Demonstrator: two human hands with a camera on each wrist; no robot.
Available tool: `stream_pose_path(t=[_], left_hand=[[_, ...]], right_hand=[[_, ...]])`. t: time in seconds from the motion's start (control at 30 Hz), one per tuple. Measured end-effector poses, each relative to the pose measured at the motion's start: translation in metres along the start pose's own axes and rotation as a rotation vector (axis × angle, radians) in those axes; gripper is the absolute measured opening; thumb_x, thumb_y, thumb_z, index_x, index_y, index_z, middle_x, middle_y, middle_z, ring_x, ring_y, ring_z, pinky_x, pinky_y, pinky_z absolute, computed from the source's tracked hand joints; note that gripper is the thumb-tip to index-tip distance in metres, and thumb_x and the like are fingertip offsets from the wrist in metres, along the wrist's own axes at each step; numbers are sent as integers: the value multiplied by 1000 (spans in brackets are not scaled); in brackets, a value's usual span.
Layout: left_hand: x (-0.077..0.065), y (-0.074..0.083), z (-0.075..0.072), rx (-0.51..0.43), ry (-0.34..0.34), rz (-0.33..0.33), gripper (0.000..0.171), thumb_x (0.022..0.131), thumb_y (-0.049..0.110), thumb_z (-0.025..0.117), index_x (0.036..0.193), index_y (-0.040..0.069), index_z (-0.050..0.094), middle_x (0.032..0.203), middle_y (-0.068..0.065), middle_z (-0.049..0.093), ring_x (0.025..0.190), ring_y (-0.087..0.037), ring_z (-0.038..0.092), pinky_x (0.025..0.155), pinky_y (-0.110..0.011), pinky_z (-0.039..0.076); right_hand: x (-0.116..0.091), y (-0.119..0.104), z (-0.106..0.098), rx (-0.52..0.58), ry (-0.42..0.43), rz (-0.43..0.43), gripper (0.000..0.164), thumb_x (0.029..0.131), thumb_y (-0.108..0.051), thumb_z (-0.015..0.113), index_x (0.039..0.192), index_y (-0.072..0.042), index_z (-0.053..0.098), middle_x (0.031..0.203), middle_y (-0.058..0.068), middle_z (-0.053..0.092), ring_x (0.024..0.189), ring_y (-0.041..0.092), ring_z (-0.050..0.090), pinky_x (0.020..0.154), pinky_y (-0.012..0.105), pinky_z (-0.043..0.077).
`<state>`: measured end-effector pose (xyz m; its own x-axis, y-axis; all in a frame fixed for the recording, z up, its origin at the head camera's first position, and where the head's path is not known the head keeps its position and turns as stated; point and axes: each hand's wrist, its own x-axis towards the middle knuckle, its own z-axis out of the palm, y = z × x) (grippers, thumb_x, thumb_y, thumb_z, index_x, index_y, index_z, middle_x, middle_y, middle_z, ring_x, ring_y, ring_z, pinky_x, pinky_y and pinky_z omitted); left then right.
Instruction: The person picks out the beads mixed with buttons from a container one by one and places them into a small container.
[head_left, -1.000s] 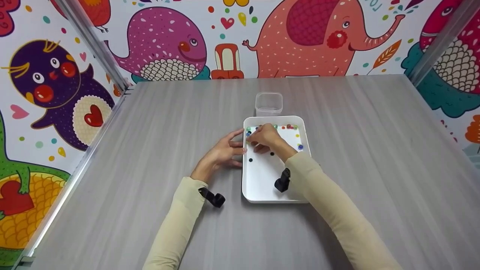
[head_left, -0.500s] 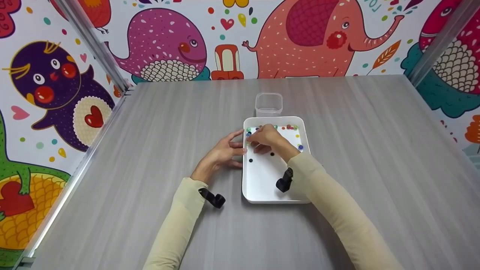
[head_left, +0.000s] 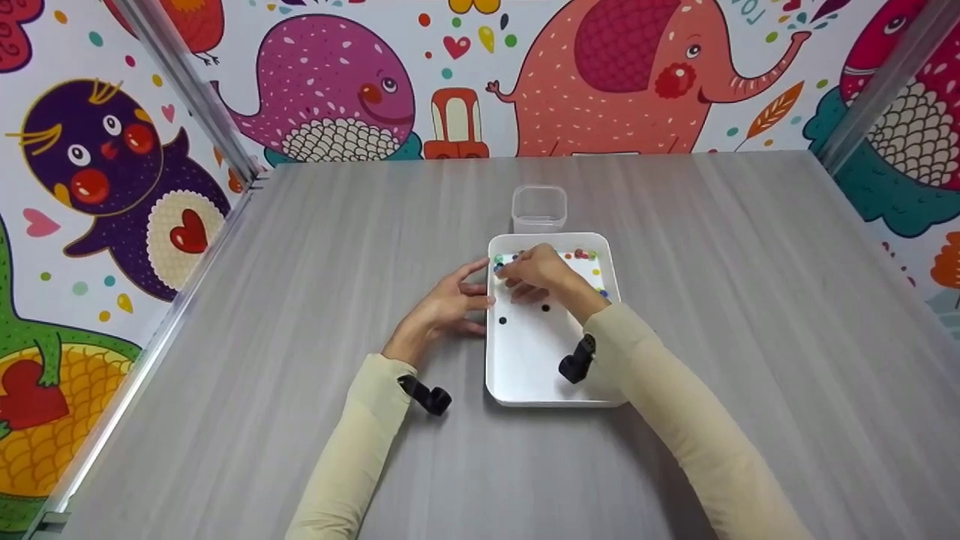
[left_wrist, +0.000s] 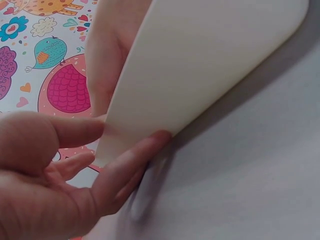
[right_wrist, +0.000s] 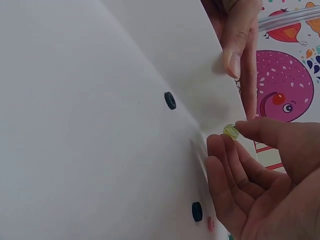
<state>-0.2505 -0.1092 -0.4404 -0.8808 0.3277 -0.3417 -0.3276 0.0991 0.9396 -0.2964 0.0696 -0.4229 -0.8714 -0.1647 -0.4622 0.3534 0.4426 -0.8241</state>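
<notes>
My right hand (head_left: 541,270) is over the far left part of a white tray (head_left: 525,375). In the right wrist view, its thumb and fingertips pinch a clear marble with yellow-green swirls (right_wrist: 230,131), close to the tray's side wall. My left hand (head_left: 448,304) rests against the tray's left side, fingers extended and touching the wall from outside; the left wrist view shows the fingertips on it. Two black buttons (right_wrist: 170,100) lie on the tray floor, and a pink button (right_wrist: 211,223) is near the right fingers. Blue marbles (head_left: 499,267) sit in the far left corner.
A clear square plastic container (head_left: 539,206) stands just behind the tray. Along the tray's far edge are several marbles and buttons, including a red one (head_left: 579,254); a yellow button (head_left: 596,271) is at the right. Patterned walls border the grey table (head_left: 300,300).
My right hand has shifted slightly up and to the right, its forearm now partly covering the blue marble at the tray's right side. The left hand stays in place.
</notes>
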Motion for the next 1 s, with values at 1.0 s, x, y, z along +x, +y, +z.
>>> stream_pose_path(t=[1.0], left_hand=[[2,0,-1,29,19,-11,75,94,-4,62,157,22,32,141,-25,53,118,-35,64,74,-45,65]], right_hand=[[-12,-14,-38,-33,36,-126,32,96,-29,67,115,-3,69,117,17,71,80,15,71,68,25,62]])
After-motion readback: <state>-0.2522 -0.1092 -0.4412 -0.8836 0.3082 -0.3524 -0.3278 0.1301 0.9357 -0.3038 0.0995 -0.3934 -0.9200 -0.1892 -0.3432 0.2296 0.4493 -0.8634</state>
